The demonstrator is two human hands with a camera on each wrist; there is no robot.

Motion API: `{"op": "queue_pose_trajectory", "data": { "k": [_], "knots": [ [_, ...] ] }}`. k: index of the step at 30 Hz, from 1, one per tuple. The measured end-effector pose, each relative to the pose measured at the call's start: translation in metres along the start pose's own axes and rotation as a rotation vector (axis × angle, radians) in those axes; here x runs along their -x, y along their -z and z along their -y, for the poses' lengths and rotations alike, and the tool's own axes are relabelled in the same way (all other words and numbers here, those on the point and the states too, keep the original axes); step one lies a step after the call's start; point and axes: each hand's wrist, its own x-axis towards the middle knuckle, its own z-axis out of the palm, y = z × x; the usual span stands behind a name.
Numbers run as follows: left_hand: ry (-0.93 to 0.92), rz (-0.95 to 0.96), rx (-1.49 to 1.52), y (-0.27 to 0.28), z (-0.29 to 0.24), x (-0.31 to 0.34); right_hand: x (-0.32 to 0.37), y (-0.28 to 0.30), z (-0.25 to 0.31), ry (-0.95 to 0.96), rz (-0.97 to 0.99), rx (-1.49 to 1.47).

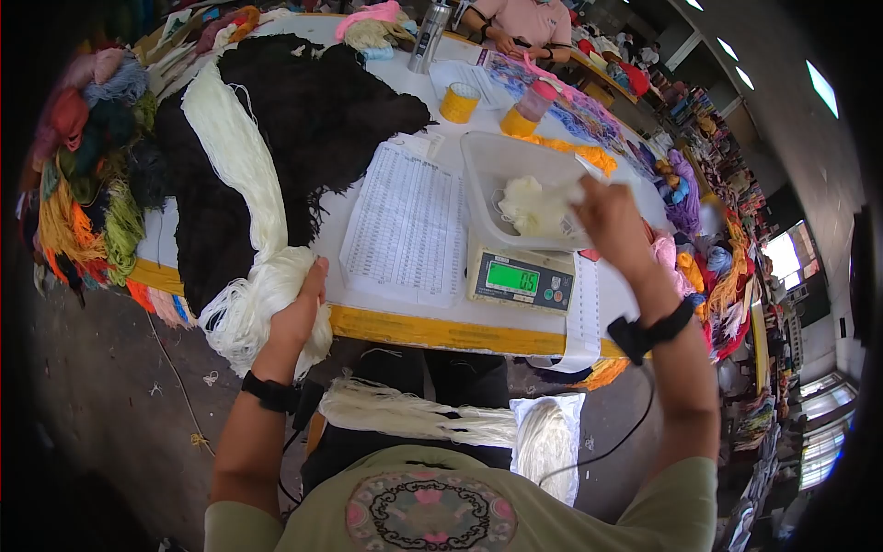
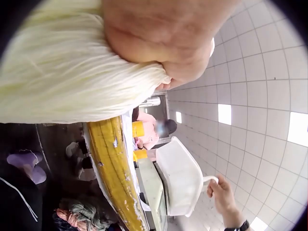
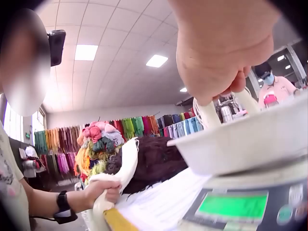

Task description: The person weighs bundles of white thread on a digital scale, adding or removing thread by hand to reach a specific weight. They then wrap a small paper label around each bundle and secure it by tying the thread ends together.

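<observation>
My left hand point(image 1: 299, 317) grips a thick skein of cream yarn point(image 1: 267, 276) at the table's front left; the skein's long tail lies back over dark brown yarn point(image 1: 303, 101). Above the right side of a white plastic tub point(image 1: 483, 184), my right hand point(image 1: 614, 221) pinches a strand of cream yarn that runs down into the tub. A small cream bundle point(image 1: 526, 204) lies in the tub. Under it stands a digital scale point(image 1: 521, 278) with a lit green display. In the right wrist view my right fingers are curled over the yarn above the tub's rim point(image 3: 240, 130).
Printed sheets point(image 1: 405, 221) lie left of the scale. Behind the tub stand yellow tape rolls point(image 1: 459, 103) and a metal flask point(image 1: 430, 37). Coloured yarn heaps line both table ends. More cream yarn point(image 1: 414, 412) lies across my lap. Another person point(image 1: 529, 23) sits opposite.
</observation>
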Motion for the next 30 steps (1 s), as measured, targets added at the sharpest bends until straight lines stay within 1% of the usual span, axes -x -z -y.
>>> {"op": "queue_pose_trajectory", "data": {
  "k": [1,3,4,5,7,9,10,12,13,14,15,16,18,21,25,27,30],
  "knots": [
    [-0.004,-0.002,0.001,0.0,0.0,0.001,0.022,-0.012,0.015,0.075,-0.12,-0.016],
    [0.021,-0.026,0.016,-0.002,-0.003,0.003,0.061,-0.029,0.037,0.012,-0.228,-0.15],
    [0.015,-0.024,0.012,-0.002,-0.001,0.003,0.075,-0.031,0.051,0.009,-0.233,-0.15],
    [-0.006,-0.002,0.015,0.001,0.002,0.002,0.088,-0.033,0.066,-0.112,-0.308,-0.342],
    [-0.03,0.028,0.008,0.004,0.005,0.005,0.107,-0.031,0.081,-0.244,-0.386,-0.537],
    [-0.09,0.033,0.051,0.001,0.007,0.013,0.123,-0.018,0.089,-0.282,-0.362,-0.7],
    [-0.091,0.056,0.039,-0.003,0.007,0.021,0.125,-0.005,0.095,-0.246,-0.346,-0.827],
    [-0.166,0.042,-0.067,-0.014,0.003,0.035,0.124,0.042,0.11,-0.06,-0.214,-1.111],
    [-0.172,0.087,-0.085,-0.016,0.008,0.033,0.119,0.068,0.119,0.074,-0.167,-1.21],
    [-0.139,0.054,-0.095,-0.013,0.019,0.026,0.114,0.087,0.127,0.203,-0.209,-1.209],
    [-0.104,0.018,-0.105,-0.013,0.024,0.021,0.107,0.096,0.139,0.349,-0.325,-1.275],
    [0.022,0.024,-0.105,-0.015,0.014,0.021,0.101,0.107,0.145,0.467,-0.348,-1.265],
    [0.029,0.082,0.04,-0.018,0.013,0.021,0.092,0.123,0.156,0.577,-0.351,-1.215],
    [0.077,0.169,0.005,-0.004,0.01,0.012,0.085,0.137,0.171,0.629,-0.308,-1.094],
    [0.065,0.173,0.022,-0.009,0.01,0.019,0.082,0.14,0.185,0.64,-0.295,-1.005],
    [0.065,0.17,0.039,-0.013,0.01,0.019,0.081,0.14,0.185,0.642,-0.28,-0.995],
    [0.061,0.176,0.047,-0.016,0.011,0.02,0.08,0.14,0.166,0.613,-0.286,-1.026]
  ]
}}
